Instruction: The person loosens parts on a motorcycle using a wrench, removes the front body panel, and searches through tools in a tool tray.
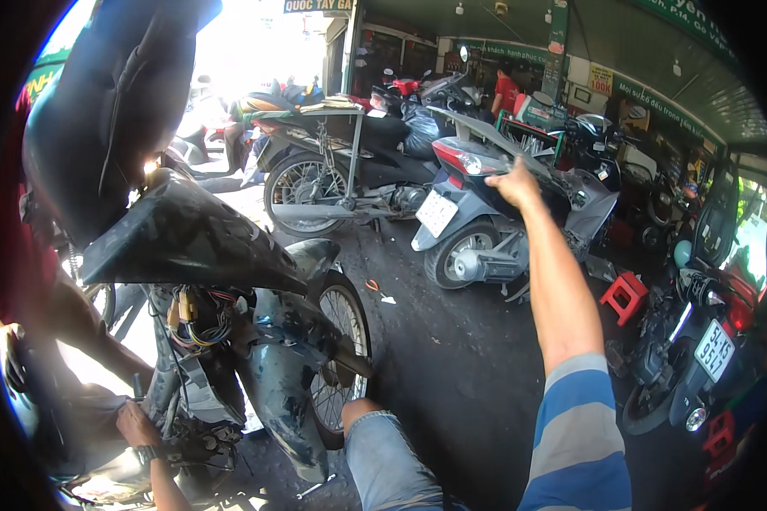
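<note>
The person's right hand [515, 184] reached far forward to the rear of a parked grey scooter [486, 213], fingers closed on something small. Their left hand [136, 423] rested low on the frame of a stripped motorbike [230, 341] with exposed wiring.

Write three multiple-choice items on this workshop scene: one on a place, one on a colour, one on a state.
1. Where is the right hand?
A. at the grey scooter's tail
B. on the ground
C. on the red stool

2. What colour is the small stool?
A. blue
B. red
C. yellow

3. How is the near motorbike's seat?
A. shut flat
B. taken off
C. tipped up

Key: 1 A, the arm stretches to the grey scooter by its tail light. 2 B, it is plainly red. 3 C, the seat stands raised, wires bare below. The left hand is low on the near motorbike.
</note>
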Action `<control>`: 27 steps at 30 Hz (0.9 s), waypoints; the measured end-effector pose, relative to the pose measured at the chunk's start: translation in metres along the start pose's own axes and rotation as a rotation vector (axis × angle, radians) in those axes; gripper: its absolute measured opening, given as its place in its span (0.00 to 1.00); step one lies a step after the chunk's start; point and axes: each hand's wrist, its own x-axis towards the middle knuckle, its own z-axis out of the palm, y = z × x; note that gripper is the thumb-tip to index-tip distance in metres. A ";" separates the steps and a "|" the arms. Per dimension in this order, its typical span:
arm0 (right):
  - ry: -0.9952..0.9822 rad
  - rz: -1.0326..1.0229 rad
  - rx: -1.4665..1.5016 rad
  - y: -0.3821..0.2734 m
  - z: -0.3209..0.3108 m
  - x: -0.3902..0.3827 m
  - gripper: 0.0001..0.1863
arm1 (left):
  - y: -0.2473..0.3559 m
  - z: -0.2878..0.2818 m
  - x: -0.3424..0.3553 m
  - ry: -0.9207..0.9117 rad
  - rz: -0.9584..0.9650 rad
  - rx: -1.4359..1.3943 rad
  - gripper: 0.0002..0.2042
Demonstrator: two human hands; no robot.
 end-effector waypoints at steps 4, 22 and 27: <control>0.015 0.042 -0.092 0.010 -0.048 0.010 0.59 | -0.010 -0.012 -0.006 -0.048 -0.009 0.043 0.12; -0.329 -0.490 0.389 -0.076 0.030 -0.104 0.26 | 0.007 -0.013 -0.019 0.007 0.063 0.194 0.08; -0.598 -0.686 0.974 -0.177 0.117 -0.282 0.25 | -0.041 0.026 -0.021 0.081 0.129 0.106 0.05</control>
